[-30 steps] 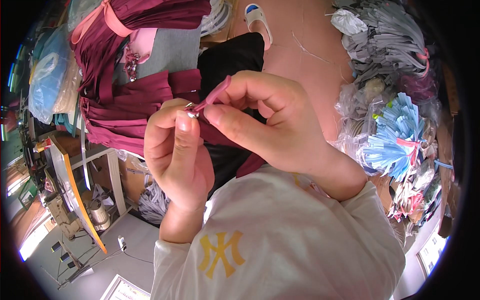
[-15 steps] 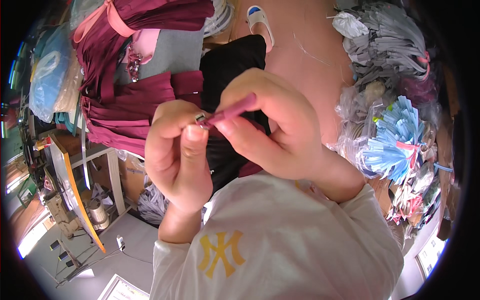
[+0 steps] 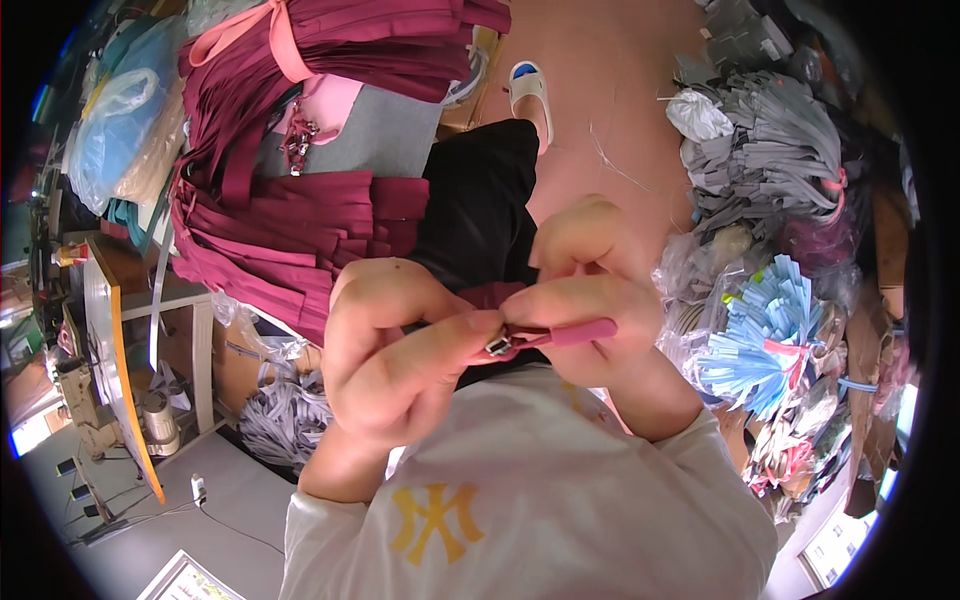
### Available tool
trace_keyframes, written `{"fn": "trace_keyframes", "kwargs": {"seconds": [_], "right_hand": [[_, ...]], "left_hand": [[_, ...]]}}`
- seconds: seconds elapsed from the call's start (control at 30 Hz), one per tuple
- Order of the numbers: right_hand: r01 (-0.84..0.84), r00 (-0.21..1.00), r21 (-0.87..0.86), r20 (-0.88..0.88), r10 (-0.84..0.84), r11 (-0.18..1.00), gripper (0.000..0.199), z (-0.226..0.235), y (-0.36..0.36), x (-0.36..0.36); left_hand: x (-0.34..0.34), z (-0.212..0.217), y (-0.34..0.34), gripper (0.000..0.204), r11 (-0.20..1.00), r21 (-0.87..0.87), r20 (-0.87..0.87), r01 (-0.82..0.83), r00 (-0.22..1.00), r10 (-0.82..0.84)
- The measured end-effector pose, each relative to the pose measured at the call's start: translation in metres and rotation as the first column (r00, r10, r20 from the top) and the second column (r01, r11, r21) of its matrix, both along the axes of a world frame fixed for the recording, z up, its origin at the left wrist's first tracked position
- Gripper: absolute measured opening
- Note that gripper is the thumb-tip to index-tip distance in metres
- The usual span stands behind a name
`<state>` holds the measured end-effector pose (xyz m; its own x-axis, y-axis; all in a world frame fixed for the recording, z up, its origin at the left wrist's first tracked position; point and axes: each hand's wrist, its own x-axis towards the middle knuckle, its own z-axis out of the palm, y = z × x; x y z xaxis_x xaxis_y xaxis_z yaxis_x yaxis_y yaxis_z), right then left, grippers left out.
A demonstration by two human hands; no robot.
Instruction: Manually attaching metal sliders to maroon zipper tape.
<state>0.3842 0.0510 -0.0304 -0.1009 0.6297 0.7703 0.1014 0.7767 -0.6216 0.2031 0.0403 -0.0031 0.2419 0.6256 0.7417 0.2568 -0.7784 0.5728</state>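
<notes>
In front of my chest, both hands meet fingertip to fingertip. My left hand [image 3: 395,350] is closed, thumb and forefinger pinching a small silver metal zipper slider [image 3: 499,346]. A maroon pull tab [image 3: 585,333] hangs off the slider and lies across the fingers of my right hand [image 3: 600,290]. That hand is closed too, pinching a maroon zipper strip [image 3: 490,294] beside the slider. The strip shows behind the fingertips; how far it runs into the slider is hidden. A small heap of maroon and silver sliders [image 3: 298,140] lies on the grey surface ahead to the left.
Maroon strips [image 3: 290,225] lie on the left, near a maroon bundle [image 3: 370,50] tied with a pink band. Grey [image 3: 780,150] and light blue bundles [image 3: 760,340] are stacked on the right. An orange-edged board [image 3: 125,370] stands at lower left. A sandal [image 3: 530,95] is on the floor ahead.
Both hands have come lower and nearer my chest, moving right. The pull tab has swung from pointing up-right to lying nearly level, and the slider now faces up between the fingertips.
</notes>
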Motion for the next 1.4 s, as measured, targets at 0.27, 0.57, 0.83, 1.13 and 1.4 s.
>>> {"fn": "trace_keyframes", "kwargs": {"seconds": [0.27,0.57,0.83,1.13,1.4], "right_hand": [[-0.111,0.992,-0.010,-0.069,0.110,0.994,0.020,-0.005,0.004,0.001],[-0.184,0.976,-0.072,-0.132,0.174,0.980,0.026,0.005,0.007,0.001],[-0.260,0.964,-0.078,-0.075,0.255,0.962,0.027,0.029,0.024,0.016],[-0.294,0.953,-0.034,-0.078,0.291,0.955,0.033,0.053,0.028,0.034],[-0.222,0.974,-0.242,-0.086,0.208,0.945,0.033,0.038,0.012,0.034]], "left_hand": [[-0.005,0.004,-0.005,0.015,0.998,0.041,-0.104,-0.046,0.993,0.050],[-0.008,0.007,0.005,0.026,0.986,0.148,-0.149,-0.078,0.984,0.100],[-0.005,0.030,0.016,0.039,0.990,0.045,-0.193,-0.132,0.971,0.138],[0.007,0.053,0.029,0.038,0.992,0.130,-0.164,-0.011,0.986,0.032],[0.004,0.030,0.025,0.036,1.000,0.024,-0.188,-0.008,0.982,0.012]]}}
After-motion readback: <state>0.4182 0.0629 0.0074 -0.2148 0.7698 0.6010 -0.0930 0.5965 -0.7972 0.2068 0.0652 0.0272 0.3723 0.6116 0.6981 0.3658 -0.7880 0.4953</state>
